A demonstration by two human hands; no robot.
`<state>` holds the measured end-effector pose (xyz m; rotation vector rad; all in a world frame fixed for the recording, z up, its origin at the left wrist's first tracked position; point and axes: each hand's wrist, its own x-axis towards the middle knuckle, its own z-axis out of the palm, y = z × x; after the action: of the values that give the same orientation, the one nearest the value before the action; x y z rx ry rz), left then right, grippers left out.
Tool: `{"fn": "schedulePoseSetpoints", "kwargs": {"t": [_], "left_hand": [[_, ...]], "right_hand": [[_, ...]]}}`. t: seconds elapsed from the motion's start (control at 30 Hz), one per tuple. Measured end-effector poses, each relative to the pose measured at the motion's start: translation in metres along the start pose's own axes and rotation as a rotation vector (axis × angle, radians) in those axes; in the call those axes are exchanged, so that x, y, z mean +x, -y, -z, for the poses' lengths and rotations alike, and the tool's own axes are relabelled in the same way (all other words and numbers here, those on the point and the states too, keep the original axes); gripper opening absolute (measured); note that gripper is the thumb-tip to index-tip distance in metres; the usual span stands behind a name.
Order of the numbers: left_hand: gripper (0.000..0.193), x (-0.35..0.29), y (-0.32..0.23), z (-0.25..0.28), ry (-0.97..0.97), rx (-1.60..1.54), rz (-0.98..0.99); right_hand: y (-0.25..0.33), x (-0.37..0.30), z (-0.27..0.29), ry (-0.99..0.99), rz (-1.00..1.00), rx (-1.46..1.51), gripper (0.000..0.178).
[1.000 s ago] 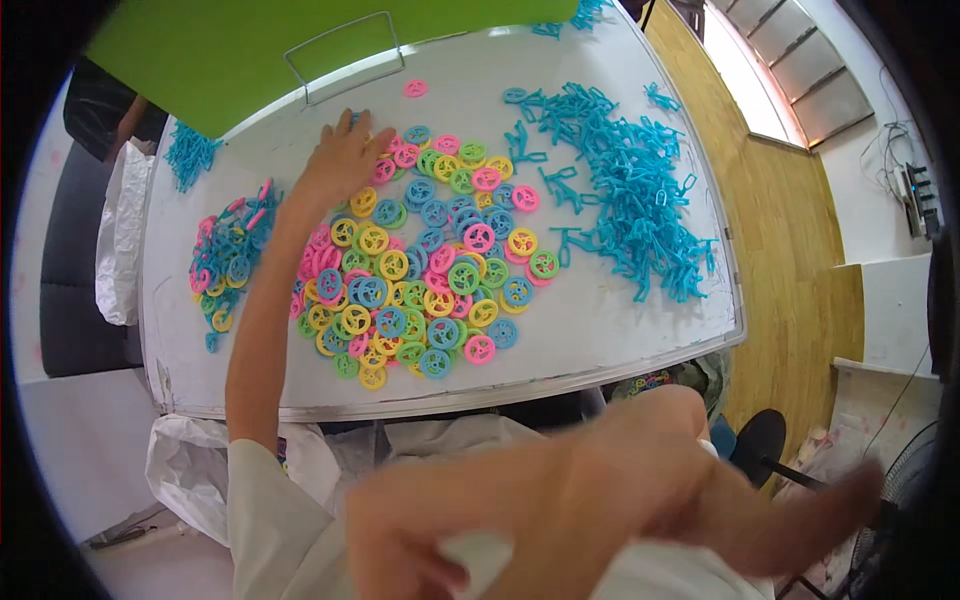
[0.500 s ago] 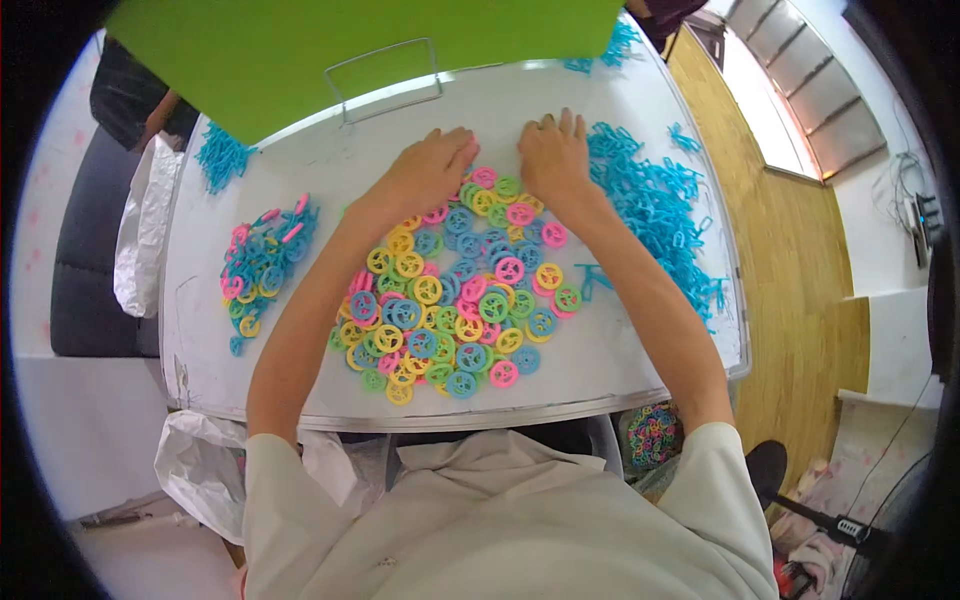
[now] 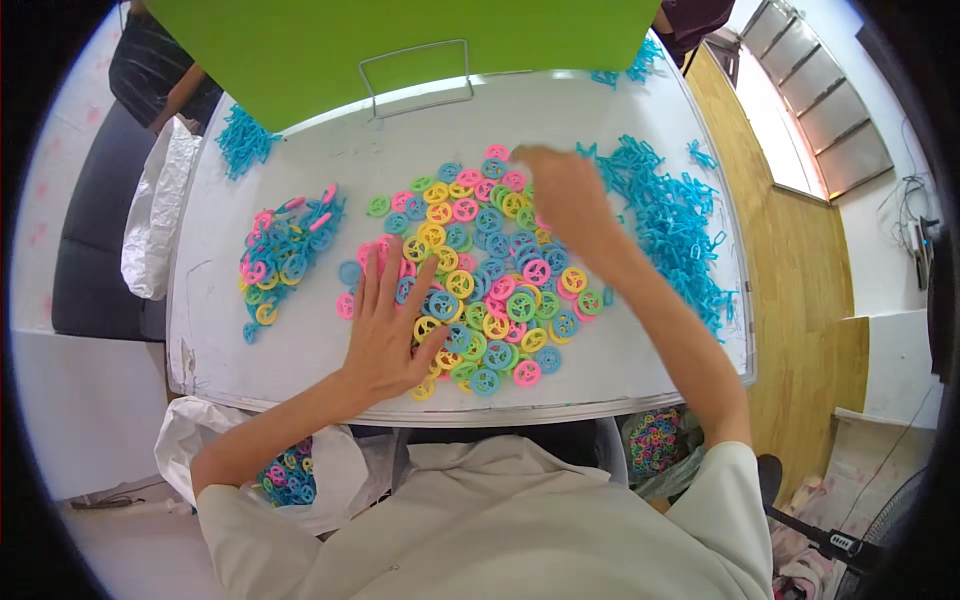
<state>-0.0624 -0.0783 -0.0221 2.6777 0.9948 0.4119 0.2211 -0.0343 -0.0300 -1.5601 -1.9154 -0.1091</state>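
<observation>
Left hand: our left hand [image 3: 388, 330] lies flat, palm down, fingers [image 3: 372, 268] spread apart, on the near-left edge of the big heap of coloured rings [image 3: 490, 280]; it clamps nothing, only presses on the pieces under it.
Right hand: our right hand [image 3: 556, 195] rests on the far-right side of the same heap, blurred; we cannot tell whether its fingers are curled about a ring or merely laid on top.
What changed: half a second ago both hands sat side by side at the far edge of the heap; now the left has come back to the near-left edge and the right has slid a little to the right, so the hands have parted.
What that means: we judge that the two hands now bracket the heap from opposite corners, as for sweeping or spreading the rings, not picking out single ones.
Rings relative to the grip: the heap lies between the two hands, touching both; pink, yellow, green and blue discs lie loose on the white table [image 3: 300, 370].
Smaller pile: a second cluster of rings [image 3: 285, 255] sits to the left, apart from the left hand.
Blue pieces: a tangle of blue parts [image 3: 670, 220] lies just beside the right hand, on its right.
Further out: a green board [image 3: 400, 40] stands behind a wire handle [image 3: 415, 70] at the far edge; a bag of rings [image 3: 290, 480] hangs below the table.
</observation>
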Motion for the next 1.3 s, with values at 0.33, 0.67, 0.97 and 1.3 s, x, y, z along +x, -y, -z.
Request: {"fn": "schedulePoseSetpoints", "kwargs": {"t": [0.33, 0.67, 0.97, 1.3], "left_hand": [[0.048, 0.063, -0.014, 0.009, -0.173, 0.063, -0.039], [0.027, 0.15, -0.006, -0.038, -0.088, -0.166, -0.04], [0.018, 0.138, 0.0, -0.027, -0.123, -0.455, 0.188], [0.021, 0.111, -0.014, 0.007, -0.056, -1.172, 0.344]], "right_hand": [[-0.01, -0.034, 0.051, 0.087, -0.403, 0.044, 0.021], [-0.017, -0.046, 0.042, 0.16, -0.431, 0.049, 0.032], [-0.013, -0.043, 0.058, -0.007, -0.448, 0.177, 0.022], [0.031, -0.034, 0.04, 0.133, -0.683, 0.985, 0.017]]}}
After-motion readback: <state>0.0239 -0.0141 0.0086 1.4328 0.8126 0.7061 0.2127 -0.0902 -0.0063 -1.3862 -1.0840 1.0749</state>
